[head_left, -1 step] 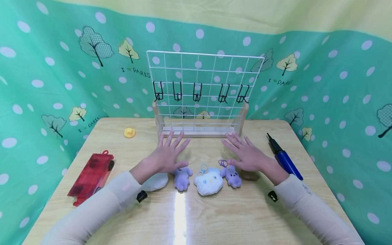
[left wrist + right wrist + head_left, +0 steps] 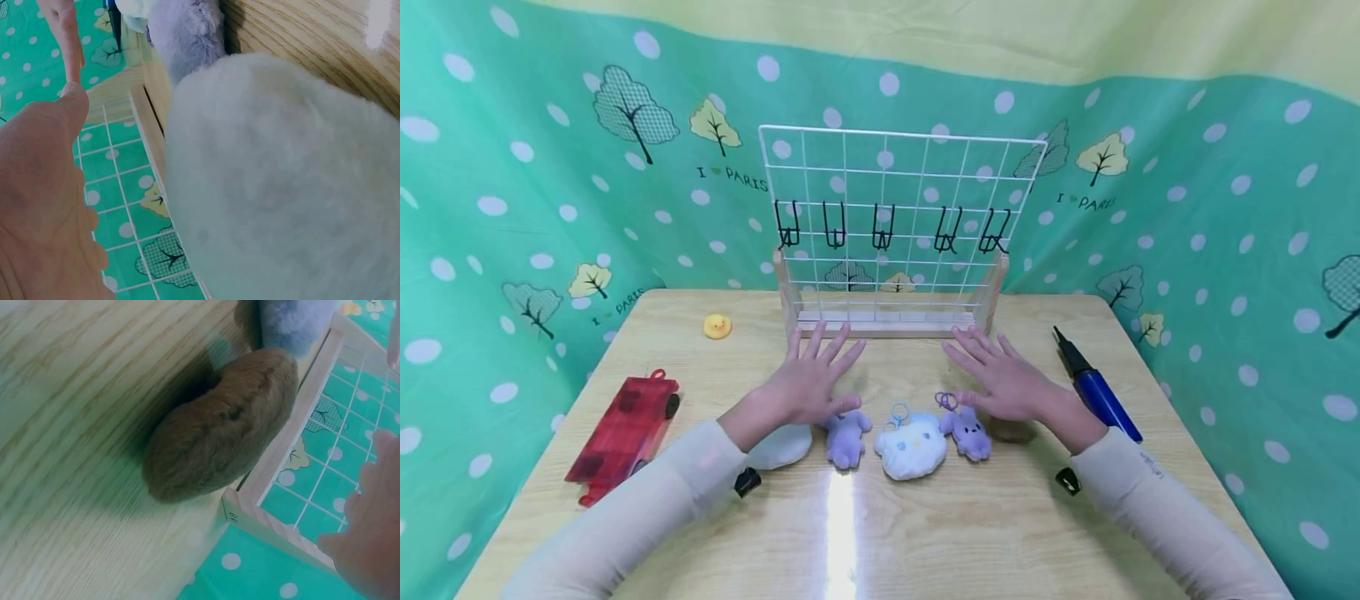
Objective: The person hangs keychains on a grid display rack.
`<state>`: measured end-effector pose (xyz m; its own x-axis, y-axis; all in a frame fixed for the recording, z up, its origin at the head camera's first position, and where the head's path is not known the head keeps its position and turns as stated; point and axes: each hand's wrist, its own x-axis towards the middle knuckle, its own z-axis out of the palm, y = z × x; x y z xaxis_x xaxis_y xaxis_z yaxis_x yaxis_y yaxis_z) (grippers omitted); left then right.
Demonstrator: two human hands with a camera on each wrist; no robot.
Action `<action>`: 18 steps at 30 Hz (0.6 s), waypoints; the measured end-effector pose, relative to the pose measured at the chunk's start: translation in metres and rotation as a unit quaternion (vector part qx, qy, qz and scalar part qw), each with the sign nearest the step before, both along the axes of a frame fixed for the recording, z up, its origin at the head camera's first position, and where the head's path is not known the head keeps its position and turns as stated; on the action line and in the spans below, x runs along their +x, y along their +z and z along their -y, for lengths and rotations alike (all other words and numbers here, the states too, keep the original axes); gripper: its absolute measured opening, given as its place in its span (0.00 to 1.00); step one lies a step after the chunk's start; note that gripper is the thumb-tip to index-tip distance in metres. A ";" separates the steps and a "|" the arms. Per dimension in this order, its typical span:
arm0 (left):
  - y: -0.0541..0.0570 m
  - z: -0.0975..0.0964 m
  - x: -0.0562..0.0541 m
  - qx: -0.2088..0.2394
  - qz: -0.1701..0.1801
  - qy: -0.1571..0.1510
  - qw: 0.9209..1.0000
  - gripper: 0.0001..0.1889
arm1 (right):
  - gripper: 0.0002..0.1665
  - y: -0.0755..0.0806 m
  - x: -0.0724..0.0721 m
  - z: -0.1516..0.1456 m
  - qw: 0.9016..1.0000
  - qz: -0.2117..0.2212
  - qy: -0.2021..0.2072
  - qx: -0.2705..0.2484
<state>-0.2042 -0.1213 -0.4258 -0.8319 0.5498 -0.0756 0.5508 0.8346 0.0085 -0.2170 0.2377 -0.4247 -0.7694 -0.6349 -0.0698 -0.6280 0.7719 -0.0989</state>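
My left hand is spread with straight fingers, above a white plush and a purple plush toy. Its thumb overlaps the purple toy's top in the head view. Fingers also spread, my right hand is over a second purple plush with a ring and a brown plush, partly hidden by the wrist. Between the hands lies a white cat-faced plush with a blue ring. The white plush fills much of the left wrist view; the brown plush is central in the right wrist view. Neither hand holds anything.
Behind the hands stands a white wire grid on a wooden base, with several black hooks. A red plaid car-shaped pouch and a yellow duck lie left. On the right lies a blue tool with a black tip.
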 end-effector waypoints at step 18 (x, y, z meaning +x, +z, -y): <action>0.001 0.004 0.000 0.014 0.017 0.003 1.000 0.47 | 0.49 0.001 -0.001 0.002 1.000 0.005 -0.002 -0.005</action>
<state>-0.2039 -0.1250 -0.4249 -0.8321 0.5476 -0.0876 0.5453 0.8367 0.0507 -0.2176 0.2361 -0.4242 -0.7708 -0.6332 -0.0708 -0.6246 0.7728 -0.1124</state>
